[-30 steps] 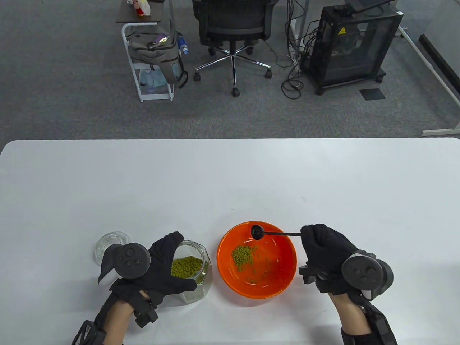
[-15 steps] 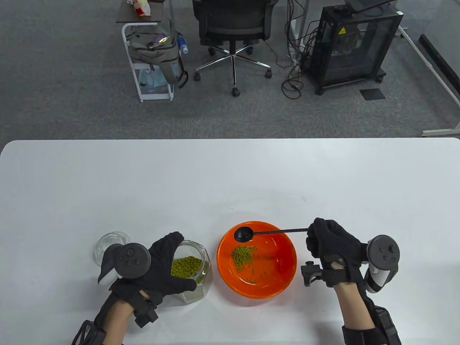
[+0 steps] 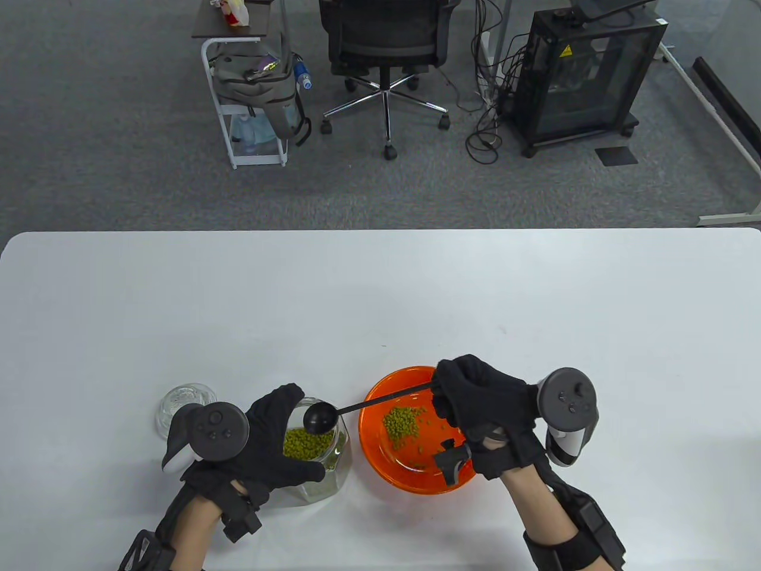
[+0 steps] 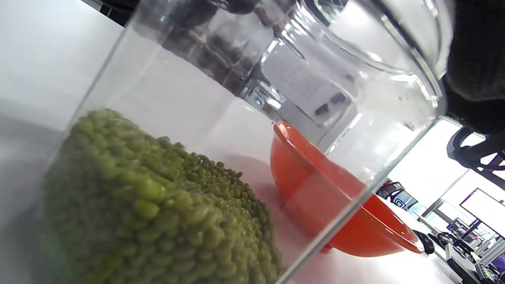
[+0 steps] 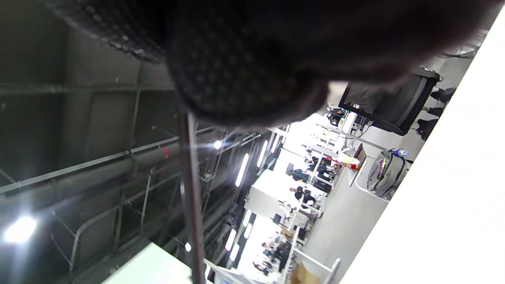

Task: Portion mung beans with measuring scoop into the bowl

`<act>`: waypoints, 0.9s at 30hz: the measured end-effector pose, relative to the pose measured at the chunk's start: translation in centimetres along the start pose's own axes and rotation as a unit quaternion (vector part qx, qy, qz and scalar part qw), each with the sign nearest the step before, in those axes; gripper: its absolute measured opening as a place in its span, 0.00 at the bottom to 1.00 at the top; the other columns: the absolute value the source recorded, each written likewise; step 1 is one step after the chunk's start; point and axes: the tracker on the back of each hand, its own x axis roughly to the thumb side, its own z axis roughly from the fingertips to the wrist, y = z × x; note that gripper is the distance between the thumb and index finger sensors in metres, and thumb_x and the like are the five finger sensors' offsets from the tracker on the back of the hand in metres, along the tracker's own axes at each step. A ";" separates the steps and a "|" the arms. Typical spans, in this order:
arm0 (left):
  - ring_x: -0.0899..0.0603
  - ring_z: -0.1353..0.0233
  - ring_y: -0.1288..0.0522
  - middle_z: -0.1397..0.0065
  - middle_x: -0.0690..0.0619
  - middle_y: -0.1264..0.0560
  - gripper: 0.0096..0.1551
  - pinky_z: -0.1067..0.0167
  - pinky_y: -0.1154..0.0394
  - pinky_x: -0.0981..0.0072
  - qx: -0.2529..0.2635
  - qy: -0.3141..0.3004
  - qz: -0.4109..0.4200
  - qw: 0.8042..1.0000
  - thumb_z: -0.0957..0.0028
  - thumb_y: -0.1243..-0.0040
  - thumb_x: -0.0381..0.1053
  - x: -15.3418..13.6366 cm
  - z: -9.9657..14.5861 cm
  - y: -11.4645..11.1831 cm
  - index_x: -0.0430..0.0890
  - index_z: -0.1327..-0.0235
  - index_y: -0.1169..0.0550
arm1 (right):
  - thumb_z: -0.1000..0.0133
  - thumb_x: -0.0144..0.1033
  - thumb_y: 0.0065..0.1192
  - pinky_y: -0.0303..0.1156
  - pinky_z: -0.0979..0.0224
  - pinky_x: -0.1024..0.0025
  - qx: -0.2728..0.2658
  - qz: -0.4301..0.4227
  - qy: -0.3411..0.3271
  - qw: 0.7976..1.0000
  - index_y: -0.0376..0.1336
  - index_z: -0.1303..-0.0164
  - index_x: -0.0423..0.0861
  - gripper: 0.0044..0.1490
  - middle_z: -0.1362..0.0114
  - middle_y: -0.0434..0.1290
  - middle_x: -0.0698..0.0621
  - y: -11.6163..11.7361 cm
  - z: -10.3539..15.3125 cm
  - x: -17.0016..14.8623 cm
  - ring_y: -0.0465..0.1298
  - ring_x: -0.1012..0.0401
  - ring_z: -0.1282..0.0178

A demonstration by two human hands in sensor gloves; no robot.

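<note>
A clear glass jar (image 3: 330, 458) holding green mung beans (image 3: 306, 445) stands near the table's front edge, and my left hand (image 3: 267, 434) grips it from the left. In the left wrist view the jar (image 4: 244, 130) fills the frame with its beans (image 4: 158, 213) heaped low. My right hand (image 3: 475, 401) holds the thin handle of a black measuring scoop (image 3: 320, 417), whose empty cup hangs over the jar's mouth. The orange bowl (image 3: 380, 395) sits right of the jar with a small pile of beans (image 3: 401, 423) inside. The right wrist view shows the scoop handle (image 5: 191, 205) below the glove.
A round glass lid (image 3: 184, 404) lies on the table left of the jar. The white table (image 3: 380, 297) stretches far back and to both sides. An office chair (image 3: 386, 53), a cart with a bag (image 3: 252, 89) and a black cabinet (image 3: 585, 71) stand on the floor beyond.
My right hand has carried the empty scoop leftward from above the bowl to above the jar's mouth, the hand now over the bowl's right half. The left hand and jar have not moved.
</note>
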 end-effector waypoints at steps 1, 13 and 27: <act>0.19 0.20 0.43 0.17 0.30 0.50 0.80 0.28 0.43 0.21 0.000 0.000 0.000 1.000 0.57 0.29 0.83 0.0 0.0 0.0 0.33 0.21 0.54 | 0.47 0.53 0.67 0.81 0.73 0.65 0.001 0.016 -0.017 1.000 0.79 0.67 0.40 0.26 0.73 0.87 0.49 0.7 -0.2 0.6 0.83 0.59 0.82; 0.19 0.20 0.43 0.17 0.30 0.50 0.80 0.28 0.43 0.21 -0.001 0.000 0.000 1.000 0.57 0.29 0.83 0.0 0.0 0.0 0.33 0.21 0.54 | 0.47 0.53 0.68 0.81 0.70 0.64 0.067 0.231 -0.123 0.963 0.79 0.64 0.41 0.26 0.70 0.87 0.48 6.7 -0.8 6.3 0.84 0.58 0.79; 0.19 0.20 0.43 0.17 0.29 0.51 0.80 0.28 0.43 0.21 -0.003 0.000 0.001 1.000 0.57 0.29 0.83 0.0 0.0 0.0 0.33 0.21 0.54 | 0.48 0.54 0.70 0.81 0.66 0.63 0.162 0.455 -0.206 0.851 0.80 0.61 0.43 0.26 0.66 0.88 0.47 15.2 0.0 8.5 0.84 0.56 0.75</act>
